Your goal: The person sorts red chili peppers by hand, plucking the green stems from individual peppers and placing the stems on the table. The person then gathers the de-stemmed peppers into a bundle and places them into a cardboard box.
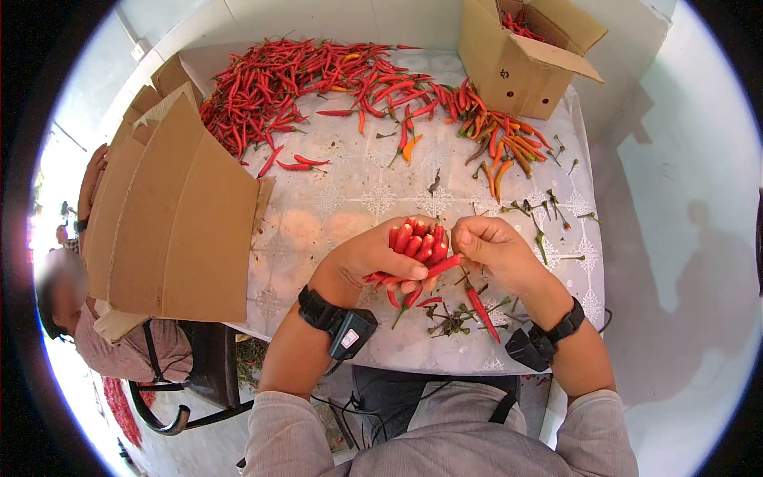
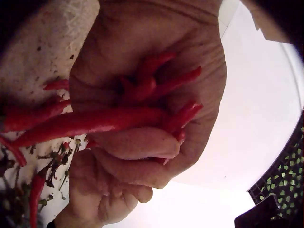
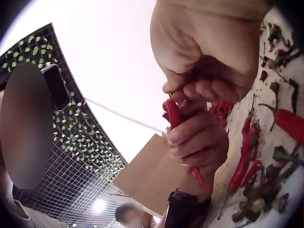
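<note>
My left hand (image 1: 362,253) grips a bunch of red chilies (image 1: 413,245), their cut-looking ends facing up and their tips sticking out below the fingers. One longer chili (image 1: 443,265) lies across the bunch under the thumb, its end toward my right hand (image 1: 502,253). In the right wrist view, that hand's thumb and curled fingers pinch a thin stem (image 3: 171,95) at the top of a chili (image 3: 174,114). Below both hands, a few loose red chilies (image 1: 481,312) and a small heap of green stems (image 1: 450,321) lie on the patterned tablecloth (image 1: 318,278).
A large pile of red chilies (image 1: 262,87) covers the back left of the table. Orange and dark chilies (image 1: 509,147) lie back right, below an open cardboard box (image 1: 517,75). Loose stems (image 1: 540,230) are scattered at right. Cardboard (image 1: 159,215) stands at left, a person (image 1: 127,342) beyond it.
</note>
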Demonstrator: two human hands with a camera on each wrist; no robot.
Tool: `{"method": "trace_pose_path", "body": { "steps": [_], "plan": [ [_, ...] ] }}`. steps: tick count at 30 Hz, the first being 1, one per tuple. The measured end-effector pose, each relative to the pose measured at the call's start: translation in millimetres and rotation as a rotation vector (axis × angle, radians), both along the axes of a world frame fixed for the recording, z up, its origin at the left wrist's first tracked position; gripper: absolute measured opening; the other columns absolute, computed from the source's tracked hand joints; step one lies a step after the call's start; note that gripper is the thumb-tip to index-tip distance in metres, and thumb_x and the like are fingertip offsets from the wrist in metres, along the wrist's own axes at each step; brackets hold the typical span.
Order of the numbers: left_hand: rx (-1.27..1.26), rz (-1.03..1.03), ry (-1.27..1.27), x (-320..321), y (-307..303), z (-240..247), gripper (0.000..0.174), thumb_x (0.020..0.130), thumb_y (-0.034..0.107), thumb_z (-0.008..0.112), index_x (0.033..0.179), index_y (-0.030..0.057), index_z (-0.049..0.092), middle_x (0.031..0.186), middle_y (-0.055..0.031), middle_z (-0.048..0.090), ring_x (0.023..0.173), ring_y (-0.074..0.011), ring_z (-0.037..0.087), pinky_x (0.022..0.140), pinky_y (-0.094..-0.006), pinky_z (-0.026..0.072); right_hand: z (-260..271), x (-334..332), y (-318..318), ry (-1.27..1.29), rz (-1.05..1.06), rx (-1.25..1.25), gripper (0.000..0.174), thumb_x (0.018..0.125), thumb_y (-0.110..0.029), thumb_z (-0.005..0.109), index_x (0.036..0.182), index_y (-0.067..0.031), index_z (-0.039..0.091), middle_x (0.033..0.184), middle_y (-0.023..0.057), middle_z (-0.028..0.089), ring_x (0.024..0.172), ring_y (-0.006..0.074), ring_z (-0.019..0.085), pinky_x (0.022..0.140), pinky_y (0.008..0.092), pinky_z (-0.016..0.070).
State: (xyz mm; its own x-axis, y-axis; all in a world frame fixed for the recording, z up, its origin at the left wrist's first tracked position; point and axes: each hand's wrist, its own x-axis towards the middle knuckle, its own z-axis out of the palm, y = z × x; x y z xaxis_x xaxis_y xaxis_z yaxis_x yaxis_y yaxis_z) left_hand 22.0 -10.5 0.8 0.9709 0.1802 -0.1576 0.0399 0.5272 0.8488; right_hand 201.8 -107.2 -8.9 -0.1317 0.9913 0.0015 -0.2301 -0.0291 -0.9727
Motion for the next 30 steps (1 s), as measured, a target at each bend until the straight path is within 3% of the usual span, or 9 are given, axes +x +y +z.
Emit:
{"method": "trace_pose_path", "body": {
  "steps": [3, 6, 8, 12, 14, 15, 17, 24, 30],
  "plan": [
    [0.010, -0.026, -0.037, -3.1, 0.3, -2.5, 0.045, 0.060, 0.016, 0.074, 0.094, 0.0015, 0.049, 0.063, -0.0093, 0.055, 0.041, -0.0094, 0.047, 0.037, -0.0194, 0.0353, 6.1, 6.6, -2.7, 0.139, 0.142, -0.098, 0.027, 0.088, -0.034, 0.054, 0.073, -0.0109, 0.053, 0.061, -0.0064, 0.044, 0.056, 0.0031, 0.041, 0.051, 0.0189, 0.0348],
    [-0.015, 0.039, -0.051, -3.8, 7.1, -1.5, 0.047, 0.059, 0.019, 0.074, 0.094, 0.0010, 0.050, 0.063, -0.0077, 0.053, 0.042, -0.0090, 0.044, 0.038, -0.0193, 0.0342, 4.8, 23.1, 0.2, 0.139, -0.104, -0.169, 0.024, 0.087, -0.032, 0.056, 0.079, -0.0092, 0.055, 0.063, -0.0064, 0.047, 0.058, 0.0029, 0.043, 0.051, 0.0185, 0.0351],
    [-0.124, 0.176, -0.074, -4.0, 14.4, -11.5, 0.036, 0.063, 0.009, 0.069, 0.094, 0.0013, 0.052, 0.067, -0.0074, 0.056, 0.050, -0.0099, 0.050, 0.043, -0.0199, 0.0386, 0.3, 37.7, 5.4, -0.487, -0.535, 0.089, 0.021, 0.082, -0.028, 0.061, 0.081, -0.0065, 0.058, 0.062, -0.0017, 0.052, 0.055, 0.0111, 0.049, 0.051, 0.0239, 0.0388],
    [-0.244, 0.267, -0.094, -2.3, 18.1, -15.9, 0.032, 0.069, 0.006, 0.066, 0.098, 0.0027, 0.051, 0.078, -0.0060, 0.056, 0.060, -0.0083, 0.050, 0.045, -0.0188, 0.0379, 16.5, 41.5, -0.6, -1.457, -0.960, 0.639, 0.022, 0.076, -0.025, 0.065, 0.076, -0.0040, 0.059, 0.061, 0.0058, 0.055, 0.053, 0.0242, 0.051, 0.053, 0.0335, 0.0423],
    [-0.274, 0.278, -0.094, -3.4, 21.1, -22.3, 0.031, 0.071, 0.005, 0.065, 0.099, 0.0028, 0.052, 0.080, -0.0058, 0.056, 0.061, -0.0084, 0.050, 0.045, -0.0188, 0.0385, 31.1, 27.5, -11.7, -1.125, -0.440, 0.094, 0.025, 0.070, -0.028, 0.066, 0.071, -0.0043, 0.061, 0.064, 0.0117, 0.056, 0.060, 0.0323, 0.054, 0.058, 0.0400, 0.0437],
    [-0.304, 0.287, -0.093, -3.6, 22.1, -23.4, 0.030, 0.072, 0.005, 0.063, 0.100, 0.0029, 0.052, 0.082, -0.0057, 0.056, 0.062, -0.0085, 0.051, 0.045, -0.0188, 0.0390, 33.1, 22.1, -15.1, -1.121, -0.439, 0.094, 0.025, 0.070, -0.028, 0.066, 0.071, -0.0043, 0.061, 0.064, 0.0117, 0.056, 0.060, 0.0323, 0.054, 0.058, 0.0400, 0.0437],
    [-0.334, 0.335, -0.049, -3.0, 22.4, -23.2, 0.031, 0.073, 0.005, 0.063, 0.102, 0.0027, 0.052, 0.083, -0.0057, 0.057, 0.062, -0.0089, 0.052, 0.046, -0.0193, 0.0406, 33.4, 13.4, -20.7, -1.304, 0.029, 0.036, 0.030, 0.068, -0.034, 0.067, 0.071, -0.0047, 0.062, 0.066, 0.0129, 0.058, 0.066, 0.0308, 0.057, 0.060, 0.0392, 0.0443],
    [-0.316, 0.368, -0.007, -0.8, 22.5, -21.7, 0.032, 0.074, 0.004, 0.061, 0.105, 0.0022, 0.052, 0.085, -0.0068, 0.059, 0.069, -0.0123, 0.058, 0.050, -0.0225, 0.0478, 20.0, 14.7, -19.6, -1.216, 0.126, 0.096, 0.027, 0.068, -0.030, 0.067, 0.070, -0.0034, 0.061, 0.067, 0.0132, 0.059, 0.061, 0.0303, 0.057, 0.057, 0.0378, 0.0451],
    [-0.138, 0.325, 0.056, 6.1, 10.3, -10.9, 0.031, 0.075, 0.005, 0.063, 0.104, 0.0031, 0.052, 0.088, -0.0098, 0.061, 0.078, -0.0215, 0.063, 0.056, -0.0268, 0.0532, 16.1, 10.6, -7.9, -0.332, -0.078, -0.075, 0.014, 0.077, -0.014, 0.065, 0.077, -0.0025, 0.057, 0.067, 0.0009, 0.058, 0.056, 0.0086, 0.053, 0.051, 0.0226, 0.0410]
  ]
}}
